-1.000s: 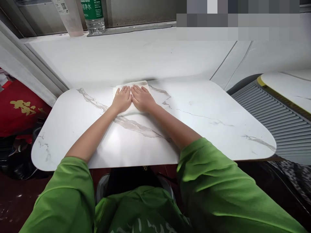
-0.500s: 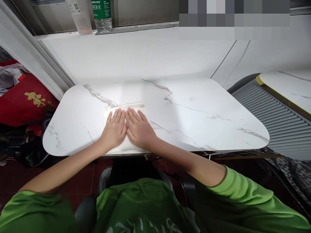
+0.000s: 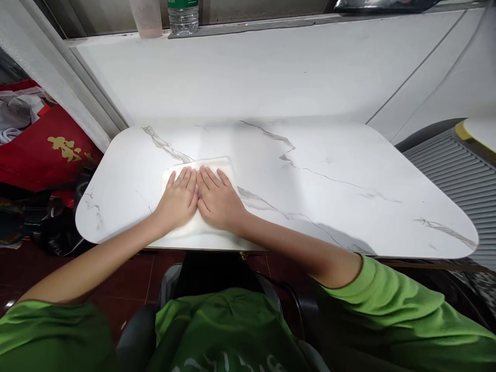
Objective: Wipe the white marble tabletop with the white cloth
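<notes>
A white cloth (image 3: 198, 225) lies flat on the marbled white table (image 3: 329, 206), near its front edge and left of the middle. Both palms press down on it, side by side with the thumbs meeting. My left hand (image 3: 179, 199) rests on the cloth's left half, its fingers stretched out and pointing away from me. On the right half lies my right hand (image 3: 217, 199), also flat with fingers extended. Much of the cloth is covered by the hands; its far border shows beyond the fingertips.
On the ledge behind the table stand a water bottle (image 3: 183, 18) and a translucent cup (image 3: 146, 18). A red bag (image 3: 46, 150) with gold lettering sits to the left. Right of the table is a grey ribbed panel (image 3: 445, 170). A white wall (image 3: 251, 77) borders the table's back.
The view has shifted, so the table and bottle sit differently in it. Both hands stay flat on the cloth. The cloth's far edge, raised in a fold before, now lies flatter.
</notes>
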A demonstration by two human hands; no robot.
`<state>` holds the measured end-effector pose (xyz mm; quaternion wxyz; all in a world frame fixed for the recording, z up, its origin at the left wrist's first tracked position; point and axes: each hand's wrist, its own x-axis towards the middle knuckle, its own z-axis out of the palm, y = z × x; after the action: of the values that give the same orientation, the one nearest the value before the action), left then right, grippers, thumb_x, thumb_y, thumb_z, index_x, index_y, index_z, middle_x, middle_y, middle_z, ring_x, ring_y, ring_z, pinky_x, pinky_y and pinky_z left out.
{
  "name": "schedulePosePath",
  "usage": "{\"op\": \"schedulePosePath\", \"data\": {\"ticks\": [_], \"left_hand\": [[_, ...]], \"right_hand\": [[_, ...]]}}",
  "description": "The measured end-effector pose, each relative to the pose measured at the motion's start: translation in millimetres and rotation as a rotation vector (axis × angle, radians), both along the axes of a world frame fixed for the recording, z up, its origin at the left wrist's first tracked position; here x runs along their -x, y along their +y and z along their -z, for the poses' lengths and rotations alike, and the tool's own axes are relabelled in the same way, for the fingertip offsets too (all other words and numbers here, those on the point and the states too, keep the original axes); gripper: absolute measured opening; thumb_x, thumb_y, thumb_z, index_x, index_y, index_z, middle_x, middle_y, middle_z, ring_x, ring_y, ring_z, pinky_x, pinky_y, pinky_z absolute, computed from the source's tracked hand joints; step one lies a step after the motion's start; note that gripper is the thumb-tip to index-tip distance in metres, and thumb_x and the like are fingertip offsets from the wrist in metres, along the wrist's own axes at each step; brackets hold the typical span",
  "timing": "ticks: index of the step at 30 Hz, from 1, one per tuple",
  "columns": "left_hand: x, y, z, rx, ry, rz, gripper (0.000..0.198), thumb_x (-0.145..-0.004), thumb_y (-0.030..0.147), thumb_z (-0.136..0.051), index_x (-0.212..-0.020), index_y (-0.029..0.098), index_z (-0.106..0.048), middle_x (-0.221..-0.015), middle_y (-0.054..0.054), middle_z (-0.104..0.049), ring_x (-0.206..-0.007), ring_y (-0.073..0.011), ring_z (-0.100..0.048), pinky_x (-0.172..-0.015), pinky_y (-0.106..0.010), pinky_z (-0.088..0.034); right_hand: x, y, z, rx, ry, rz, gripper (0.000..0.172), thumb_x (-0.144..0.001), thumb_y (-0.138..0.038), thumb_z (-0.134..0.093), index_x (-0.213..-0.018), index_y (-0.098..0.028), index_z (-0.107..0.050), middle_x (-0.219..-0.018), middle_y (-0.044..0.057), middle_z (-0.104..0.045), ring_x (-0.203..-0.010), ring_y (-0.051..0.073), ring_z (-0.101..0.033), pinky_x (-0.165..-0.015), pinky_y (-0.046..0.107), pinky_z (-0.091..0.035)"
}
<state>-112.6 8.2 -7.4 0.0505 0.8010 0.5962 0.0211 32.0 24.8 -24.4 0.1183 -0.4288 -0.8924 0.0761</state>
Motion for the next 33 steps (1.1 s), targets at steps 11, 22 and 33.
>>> {"op": "schedulePosePath", "data": {"ticks": [11, 22, 33], "left_hand": [[56, 148, 6.2, -0.025, -0.018, 0.052, 0.059, -0.103, 0.023, -0.023, -0.159, 0.006, -0.032, -0.166, -0.016, -0.030, -0.157, -0.0233, -0.022, -0.129, -0.047, -0.015], [64, 205, 13.2, -0.085, -0.054, 0.036, 0.057, -0.104, 0.023, -0.025, -0.158, 0.008, -0.035, -0.165, -0.016, -0.032, -0.156, -0.0256, -0.026, -0.128, -0.048, -0.017], [61, 178, 17.0, -0.100, -0.080, 0.014, 0.056, -0.105, 0.027, -0.024, -0.158, 0.011, -0.034, -0.166, -0.015, -0.032, -0.156, -0.0239, -0.026, -0.129, -0.049, -0.017]], "right_hand": [[57, 137, 9.1, -0.015, 0.087, 0.102, 0.066, -0.097, -0.023, -0.027, -0.155, 0.006, -0.036, -0.161, 0.024, -0.034, -0.154, 0.031, -0.030, -0.127, 0.055, -0.016], [62, 190, 5.4, -0.007, 0.069, 0.111, 0.065, -0.097, -0.020, -0.023, -0.156, 0.006, -0.033, -0.163, 0.022, -0.033, -0.154, 0.029, -0.027, -0.128, 0.050, -0.014], [59, 167, 7.9, 0.014, 0.111, 0.125, 0.063, -0.099, -0.022, -0.025, -0.156, 0.001, -0.037, -0.163, 0.019, -0.033, -0.154, 0.026, -0.029, -0.128, 0.051, -0.014]]}}
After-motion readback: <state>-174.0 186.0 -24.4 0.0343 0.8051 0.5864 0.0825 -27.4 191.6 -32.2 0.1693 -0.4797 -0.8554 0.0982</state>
